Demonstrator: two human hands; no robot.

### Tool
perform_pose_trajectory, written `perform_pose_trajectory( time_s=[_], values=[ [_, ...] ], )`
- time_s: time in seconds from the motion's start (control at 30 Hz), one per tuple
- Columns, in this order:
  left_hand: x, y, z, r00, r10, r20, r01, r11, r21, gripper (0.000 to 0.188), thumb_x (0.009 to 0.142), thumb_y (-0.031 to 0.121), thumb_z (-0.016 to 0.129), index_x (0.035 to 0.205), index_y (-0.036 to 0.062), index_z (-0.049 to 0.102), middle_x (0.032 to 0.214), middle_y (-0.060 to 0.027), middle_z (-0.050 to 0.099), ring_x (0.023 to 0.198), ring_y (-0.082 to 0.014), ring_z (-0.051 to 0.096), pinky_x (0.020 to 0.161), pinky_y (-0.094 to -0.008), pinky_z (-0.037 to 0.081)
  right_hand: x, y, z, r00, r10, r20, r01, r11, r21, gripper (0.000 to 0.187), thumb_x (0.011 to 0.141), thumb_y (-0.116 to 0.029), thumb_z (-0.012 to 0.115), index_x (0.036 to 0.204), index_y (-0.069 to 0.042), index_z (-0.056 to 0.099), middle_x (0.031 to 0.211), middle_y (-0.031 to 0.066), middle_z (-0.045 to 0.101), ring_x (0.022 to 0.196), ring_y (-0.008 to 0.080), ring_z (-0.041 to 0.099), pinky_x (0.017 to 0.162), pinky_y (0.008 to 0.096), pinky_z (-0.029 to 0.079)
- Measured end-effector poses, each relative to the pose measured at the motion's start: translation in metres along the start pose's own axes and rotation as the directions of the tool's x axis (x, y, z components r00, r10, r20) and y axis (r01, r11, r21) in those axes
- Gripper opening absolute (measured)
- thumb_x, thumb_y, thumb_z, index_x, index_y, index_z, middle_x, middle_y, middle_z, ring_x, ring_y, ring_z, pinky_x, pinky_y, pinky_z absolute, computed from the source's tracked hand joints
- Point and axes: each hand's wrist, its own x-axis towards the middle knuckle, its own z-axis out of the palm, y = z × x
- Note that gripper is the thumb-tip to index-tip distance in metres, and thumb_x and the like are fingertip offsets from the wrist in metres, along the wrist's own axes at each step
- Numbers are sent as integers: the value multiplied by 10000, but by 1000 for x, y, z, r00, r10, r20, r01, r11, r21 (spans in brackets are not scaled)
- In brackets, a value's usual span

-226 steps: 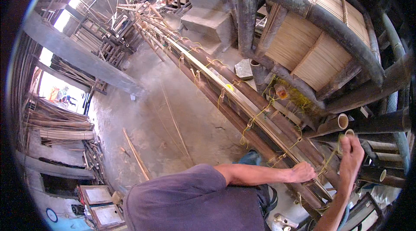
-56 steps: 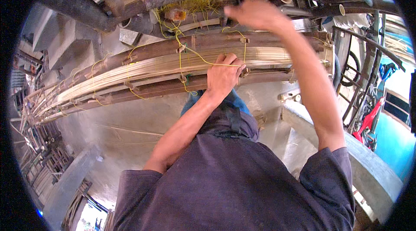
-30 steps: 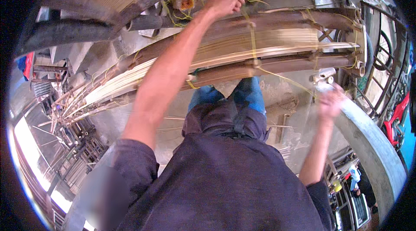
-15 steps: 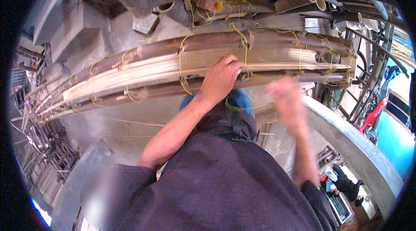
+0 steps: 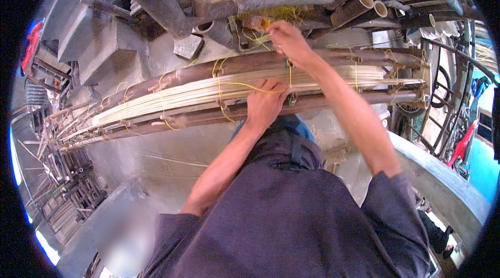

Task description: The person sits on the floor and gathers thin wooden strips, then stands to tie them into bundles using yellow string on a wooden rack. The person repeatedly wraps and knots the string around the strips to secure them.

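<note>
A long bundle of thin pale strips (image 5: 185, 90), bamboo by the look of it, stretches crosswise between two brown poles tied with yellow cords. Curled over the strips near the middle, my left hand (image 5: 264, 103) is closed on them. A yellow cord (image 5: 237, 85) runs from a tie on its left across the fingers. Beyond the far pole, my right hand (image 5: 292, 46) is raised with its fingers closed, beside an orange-tipped object (image 5: 264, 23) and loose yellow cord (image 5: 285, 12). What its fingertips hold is too small to tell.
Dark poles and cut hollow tubes (image 5: 364, 1) lie beyond the work. Concrete blocks (image 5: 99, 43) stand at far left. A low concrete ledge (image 5: 442, 174) runs along my right. Wooden pieces (image 5: 65, 189) are piled at left; a wheel (image 5: 441, 85) stands at right.
My right hand has swung from the near right side up and across the poles to the far side. My left hand stays on the strips, with the yellow cord now lying across its fingers.
</note>
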Motion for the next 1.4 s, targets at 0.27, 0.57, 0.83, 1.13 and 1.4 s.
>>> perform_pose_trajectory(
  time_s=[0.27, 0.57, 0.83, 1.13, 1.4],
  values=[
    [22, 22, -26, 871, -193, 452, 342, 898, -275, 270, 915, 295, 524, 885, 84, 690, 846, -74, 653, 720, -253, 624, 659, -330, 486, -157, 126, 99, 928, -288, 236, 373, 711, -596, 133, 867, -192, 530, 931, -77, 553, 579, 157, 599, 524, 362, 602, 510, 460, 498],
    [138, -89, 75, 603, -255, 756, 768, 439, -465, 400, 934, 394, 436, 736, 68, 556, 624, 31, 461, 546, -101, 435, 481, -248, 334, -159, 119, 86, 923, -106, 371, 361, 574, -735, 242, 769, -143, 559, 1006, -104, 586, 746, 122, 626, 718, 288, 639, 597, 415, 507],
    [99, -144, -112, 952, -13, 307, 54, 990, -127, 343, 917, 378, 485, 957, 87, 662, 909, -137, 656, 853, -308, 625, 753, -377, 479, -189, 97, 177, 967, 244, 70, -253, 950, 183, 394, 849, -148, 568, 1213, -17, 497, 985, 143, 586, 872, 276, 586, 818, 350, 464],
    [-53, -122, -133, 958, -11, 287, 87, 963, -254, 193, 878, 156, 514, 953, 11, 616, 963, -152, 578, 955, -339, 541, 868, -423, 412, -146, -39, 195, 943, -142, -303, 82, 976, -203, 260, 922, -250, 497, 866, -30, 624, 781, 153, 584, 725, 288, 558, 681, 347, 454],
    [-46, -114, -128, 990, -128, 61, 135, 983, -124, 152, 824, 192, 579, 792, 56, 638, 844, -106, 598, 801, -309, 565, 700, -424, 462, 31, -120, 242, 888, -443, -122, 313, 778, -544, 354, 906, -355, 489, 905, -38, 647, 752, 145, 620, 668, 294, 571, 658, 404, 456]
  ],
)
